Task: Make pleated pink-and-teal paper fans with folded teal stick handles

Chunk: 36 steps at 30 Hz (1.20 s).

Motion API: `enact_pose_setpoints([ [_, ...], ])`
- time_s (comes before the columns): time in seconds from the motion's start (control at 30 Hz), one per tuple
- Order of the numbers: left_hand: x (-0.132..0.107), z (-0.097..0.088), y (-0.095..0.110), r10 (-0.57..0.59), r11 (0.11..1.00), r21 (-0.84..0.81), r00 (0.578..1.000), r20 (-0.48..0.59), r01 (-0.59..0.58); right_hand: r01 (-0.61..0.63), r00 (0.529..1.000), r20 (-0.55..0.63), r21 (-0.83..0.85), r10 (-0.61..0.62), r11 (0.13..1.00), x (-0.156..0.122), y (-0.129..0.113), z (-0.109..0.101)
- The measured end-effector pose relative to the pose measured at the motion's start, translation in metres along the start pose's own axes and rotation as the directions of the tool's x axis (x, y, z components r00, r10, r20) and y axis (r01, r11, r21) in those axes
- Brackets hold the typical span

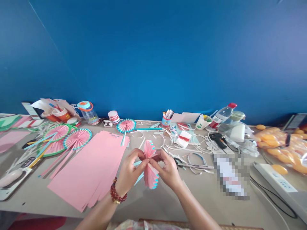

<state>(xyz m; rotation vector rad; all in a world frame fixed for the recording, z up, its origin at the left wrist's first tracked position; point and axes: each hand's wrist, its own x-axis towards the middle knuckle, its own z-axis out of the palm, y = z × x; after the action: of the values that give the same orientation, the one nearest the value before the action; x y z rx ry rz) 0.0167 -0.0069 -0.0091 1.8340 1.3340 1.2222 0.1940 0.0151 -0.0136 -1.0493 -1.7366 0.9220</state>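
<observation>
Over the middle of the table I hold a pleated pink paper fan [151, 179] with blue scalloped tips, pinched at its centre so the folds flare out above and below. My left hand [134, 167] closes thumb and fingers on its left side. On the right side, my right hand [166, 167] grips the same centre. A strip of light blue paper [139, 178] shows behind the fan. Left of my hands lies a stack of pink paper sheets [88, 166]. Beyond them rests a round pink fan with a blue edge [126, 126].
More round fans [78, 139] lie at the left, near a paper trimmer [14, 179]. White paper strips [168, 140], scissors [178, 162], and a glue gun [217, 140] are to the right. A water bottle [223, 115], bagged orange balls [283, 143] and a power strip [280, 182] stand farther right.
</observation>
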Motion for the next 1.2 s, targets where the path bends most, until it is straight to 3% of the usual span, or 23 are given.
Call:
enact_pose_setpoints([
  [0.13, -0.004, 0.001, 0.002, 0.004, 1.0, 0.018, 0.999, -0.038, -0.003, -0.01, 0.997, 0.08, 0.072, 0.004, 0.997, 0.002, -0.003, -0.004],
  [0.23, -0.006, 0.002, 0.006, 0.069, 0.995, 0.075, 0.995, -0.078, -0.063, 0.001, 0.993, 0.118, 0.087, -0.011, 0.996, 0.001, -0.005, -0.005],
  [0.47, -0.005, -0.003, 0.019, 0.244, 0.966, 0.109, 0.966, -0.081, -0.235, 0.109, 0.976, 0.194, -0.059, -0.095, 0.992, 0.001, -0.014, -0.006],
  [0.63, -0.007, -0.002, 0.018, 0.251, 0.966, 0.091, 0.963, -0.1, -0.242, 0.197, 0.98, 0.075, -0.191, -0.186, 0.962, -0.002, -0.021, -0.013],
  [0.73, -0.009, 0.0, 0.015, 0.255, 0.965, 0.095, 0.959, -0.124, -0.245, 0.25, 0.968, 0.017, -0.126, -0.25, 0.96, -0.003, -0.027, -0.016],
  [1.0, -0.018, 0.004, 0.013, 0.235, 0.969, 0.106, 0.965, -0.119, -0.223, 0.196, 0.978, 0.072, 0.016, -0.197, 0.98, 0.0, -0.029, -0.01],
  [1.2, -0.019, -0.01, 0.019, 0.294, 0.948, 0.157, 0.951, -0.093, -0.278, 0.145, 0.971, 0.189, 0.025, -0.147, 0.989, 0.002, -0.033, -0.022],
])
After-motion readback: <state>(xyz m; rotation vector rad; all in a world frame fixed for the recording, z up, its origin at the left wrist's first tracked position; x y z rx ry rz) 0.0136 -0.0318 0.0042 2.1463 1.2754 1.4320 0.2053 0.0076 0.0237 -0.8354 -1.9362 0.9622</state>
